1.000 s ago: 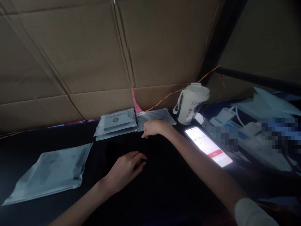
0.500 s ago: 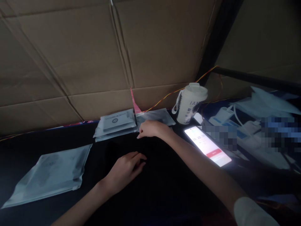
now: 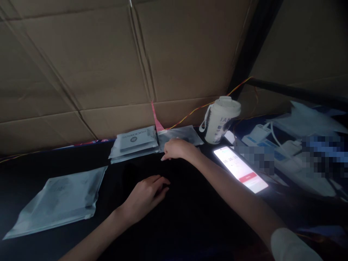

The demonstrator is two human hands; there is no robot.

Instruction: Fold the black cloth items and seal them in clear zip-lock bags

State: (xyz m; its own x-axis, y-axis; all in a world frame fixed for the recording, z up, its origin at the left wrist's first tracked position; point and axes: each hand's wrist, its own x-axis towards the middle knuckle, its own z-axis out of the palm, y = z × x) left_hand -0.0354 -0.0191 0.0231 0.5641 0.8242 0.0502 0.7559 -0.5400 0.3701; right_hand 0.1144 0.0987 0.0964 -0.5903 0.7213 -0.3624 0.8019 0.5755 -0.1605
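Note:
My left hand [image 3: 148, 195] rests low over the black surface, its fingers loosely bent and the thumb apart from them. Nothing shows in it. Farther forward, my right hand [image 3: 178, 148] is closed with its fingertips pointing down at the near edge of a flat frosted zip bag [image 3: 189, 134]. Whether those fingers grip anything is hidden in the dark. Left of that hand lies a small stack of frosted zip bags [image 3: 136, 141], the top one with dark printed lettering. A larger frosted zip bag [image 3: 62, 194] lies flat at the left.
A lidded white cup [image 3: 221, 119] with a strap stands at the back right. A lit phone [image 3: 240, 169] showing a timer lies beside my right forearm. White chargers and cables [image 3: 261, 134] clutter the right side. A cardboard wall [image 3: 108, 65] closes off the back.
My right hand has shifted very slightly to the right, with its fingertips drawn a little away from the stacked bags. The left hand and the bags have stayed in place.

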